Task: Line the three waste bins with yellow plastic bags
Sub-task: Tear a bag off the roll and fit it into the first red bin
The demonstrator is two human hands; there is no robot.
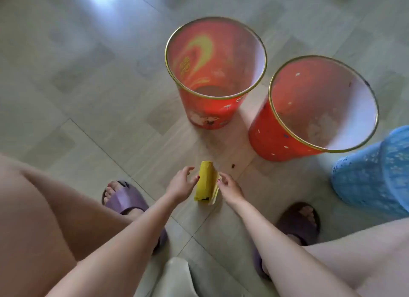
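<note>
A roll of yellow plastic bags [205, 183] lies on the floor tiles in front of me. My left hand [180, 183] is at its left side, fingers spread and relaxed, thumb touching the roll. My right hand [229, 187] is at its right side and pinches the loose bag edge that sticks out there. Beyond the roll stand two red bins with gold rims, one [210, 110] in the middle and one [272, 137] to its right, both without a liner. A blue lattice bin [374, 177] stands at the far right, partly cut off by the frame edge.
My feet in purple slippers [126, 199] [298, 223] flank the roll, with my bare knees low in the frame. A small dark speck [233, 166] lies on the floor near the roll. A pale cloth [177, 279] shows at the bottom centre.
</note>
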